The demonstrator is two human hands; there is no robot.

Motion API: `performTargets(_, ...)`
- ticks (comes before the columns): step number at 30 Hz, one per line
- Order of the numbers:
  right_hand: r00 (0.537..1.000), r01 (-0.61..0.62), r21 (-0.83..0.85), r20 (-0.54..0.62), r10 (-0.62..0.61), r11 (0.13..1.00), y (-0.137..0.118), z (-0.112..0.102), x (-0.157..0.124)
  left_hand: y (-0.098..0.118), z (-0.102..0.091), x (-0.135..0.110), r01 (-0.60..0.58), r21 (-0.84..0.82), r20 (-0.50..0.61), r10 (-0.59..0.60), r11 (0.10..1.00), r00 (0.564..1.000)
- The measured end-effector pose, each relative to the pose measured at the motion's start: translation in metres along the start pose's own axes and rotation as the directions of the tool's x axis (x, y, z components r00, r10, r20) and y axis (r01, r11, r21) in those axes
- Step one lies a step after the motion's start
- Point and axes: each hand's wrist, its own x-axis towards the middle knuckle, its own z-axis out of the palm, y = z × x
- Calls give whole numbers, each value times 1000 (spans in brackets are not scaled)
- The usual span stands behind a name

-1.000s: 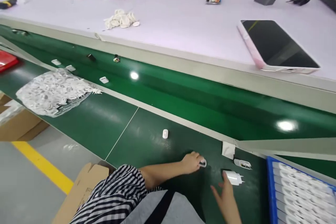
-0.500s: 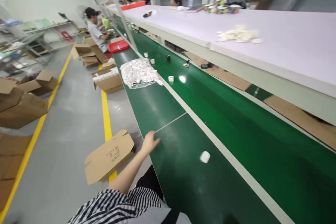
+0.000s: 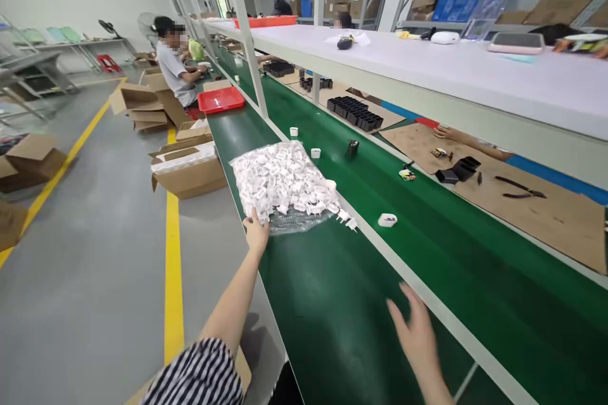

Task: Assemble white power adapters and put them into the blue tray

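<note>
Bag of white plugs (image 3: 285, 183): left hand (image 3: 257, 233) grip pinches its near edge; right hand (image 3: 414, 335) spread, apart.

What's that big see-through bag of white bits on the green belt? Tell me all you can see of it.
The clear plastic bag lies flat on the near green strip, stuffed with small white plug-like parts. Its mouth faces right, and a few parts spill out there. The left hand touches its near edge.
</note>
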Motion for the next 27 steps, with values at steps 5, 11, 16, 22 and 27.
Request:
performTargets(5, 994, 12, -66, -111, -19, 998, -62, 66, 157, -26, 16, 18, -76, -78, 91, 83, 994, 992)
performTargets(11, 991, -11, -110, -130, -4, 994, -89, 120, 220, -38, 30, 25, -134, -139, 177, 158, 981, 971)
performTargets(16, 989, -55, -140, -141, 35, 989, -87, 118, 202, -33, 32, 8, -131, -193, 257, 179, 972, 950)
performTargets(22, 976, -79, -158, -213, 44, 984, -65, 89, 131, -35, 22, -66, -147, -225, 334, 218, 963, 917)
performTargets(27, 967, -69, -167, -254, 25, 984, -36, 57, 36, -53, 9, -152, -141, -229, 392, 223, 963, 893)
